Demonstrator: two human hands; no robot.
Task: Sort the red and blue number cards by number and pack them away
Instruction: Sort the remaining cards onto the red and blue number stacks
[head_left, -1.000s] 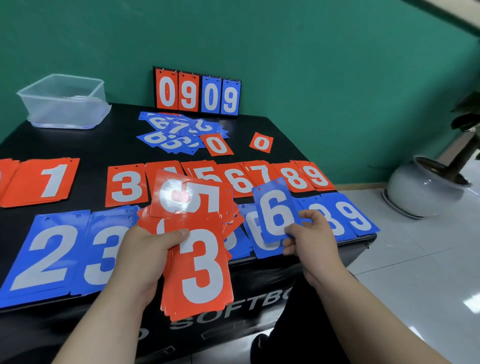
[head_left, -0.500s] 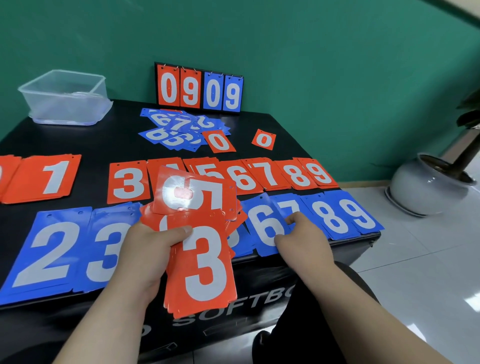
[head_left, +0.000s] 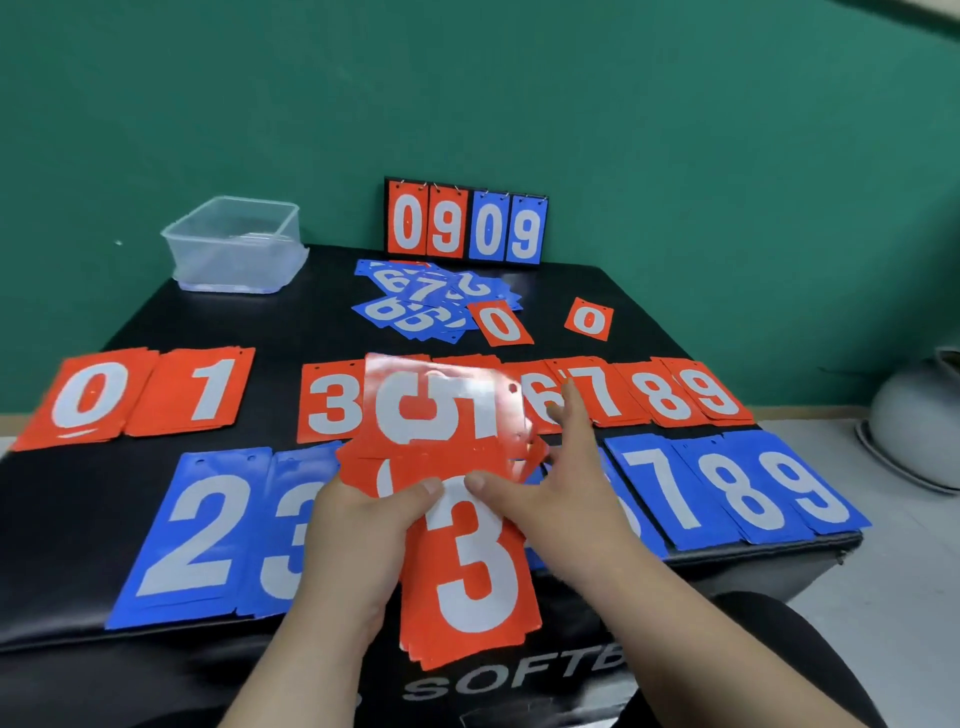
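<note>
We judge sorting half done, packing unstarted.
Our left hand (head_left: 358, 540) grips the red cards (head_left: 467, 571), a 3 on top; our right hand (head_left: 561, 499) lies outstretched, thumb on that 3. The sorted rows (head_left: 670, 395) fill the table (head_left: 270, 322) across its middle and near edge; a blue heap (head_left: 426, 301) waits by the far edge, the clear box (head_left: 236, 244) at the far left corner.

I am counting seven red piles (head_left: 208, 389) showing across the middle row and five readable blue piles (head_left: 202, 525) at six o'clock, with others hiding behind one held fan (head_left: 467, 561). Two loose red zeros (head_left: 588, 319) are lying at one o'clock. One blue heap (head_left: 415, 301) and one scoreboard (head_left: 466, 222) are sitting at twelve, and one clear tub (head_left: 236, 244) at eleven.
</note>
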